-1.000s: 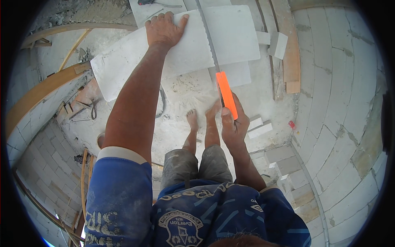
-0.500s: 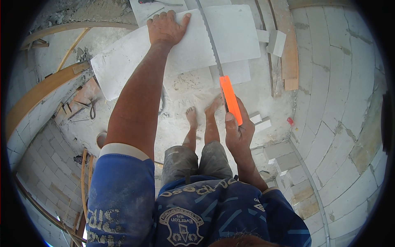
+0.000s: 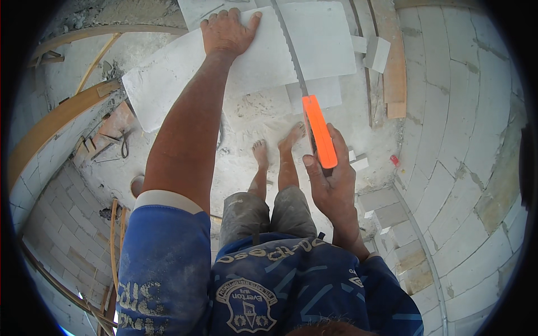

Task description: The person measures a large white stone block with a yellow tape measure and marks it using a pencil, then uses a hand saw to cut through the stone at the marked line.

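The left hand point(image 3: 228, 35) lies spread on the white block point(image 3: 258, 63) beneath it; the right hand point(image 3: 336, 179) grips an orange-handled handsaw point(image 3: 315, 115), its blade point(image 3: 292, 50) reaching ahead, seemingly into the block. If the left hand slackens, the block could shift and pinch the blade.

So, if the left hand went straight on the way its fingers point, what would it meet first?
Likely the pale slab beyond the white block under the left hand; depth is unclear, so it might pass above.

Left hand point(image 3: 228, 33) flat, arm point(image 3: 188, 123) outstretched; right hand point(image 3: 336, 187) curled.
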### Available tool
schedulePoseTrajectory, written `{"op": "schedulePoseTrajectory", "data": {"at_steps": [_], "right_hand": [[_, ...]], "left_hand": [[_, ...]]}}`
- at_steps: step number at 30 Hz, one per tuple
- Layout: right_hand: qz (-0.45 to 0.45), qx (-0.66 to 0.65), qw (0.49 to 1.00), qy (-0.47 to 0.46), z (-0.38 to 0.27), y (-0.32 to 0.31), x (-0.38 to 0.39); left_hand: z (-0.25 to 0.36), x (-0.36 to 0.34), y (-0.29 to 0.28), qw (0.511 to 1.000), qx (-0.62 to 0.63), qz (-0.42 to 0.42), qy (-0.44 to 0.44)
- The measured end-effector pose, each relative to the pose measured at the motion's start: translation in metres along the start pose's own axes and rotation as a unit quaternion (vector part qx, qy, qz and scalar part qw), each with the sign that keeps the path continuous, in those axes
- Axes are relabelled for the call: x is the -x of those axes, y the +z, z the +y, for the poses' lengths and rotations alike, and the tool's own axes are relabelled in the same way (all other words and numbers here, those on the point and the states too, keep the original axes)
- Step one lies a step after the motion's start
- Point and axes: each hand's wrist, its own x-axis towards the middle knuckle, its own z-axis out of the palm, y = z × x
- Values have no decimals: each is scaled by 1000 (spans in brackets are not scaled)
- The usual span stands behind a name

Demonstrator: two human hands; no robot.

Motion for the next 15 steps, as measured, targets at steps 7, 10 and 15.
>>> {"op": "schedulePoseTrajectory", "data": {"at_steps": [7, 10, 15], "right_hand": [[29, 54, 996, -67, -8, 0, -54], [20, 48, 998, -41, -13, 5, -54], [3, 96, 994, -54, 0, 8, -6]], "left_hand": [[18, 12, -24, 999, 42, -32, -6], [18, 12, -24, 998, 37, -44, -11], [10, 15, -24, 998, 16, -52, -20]]}}
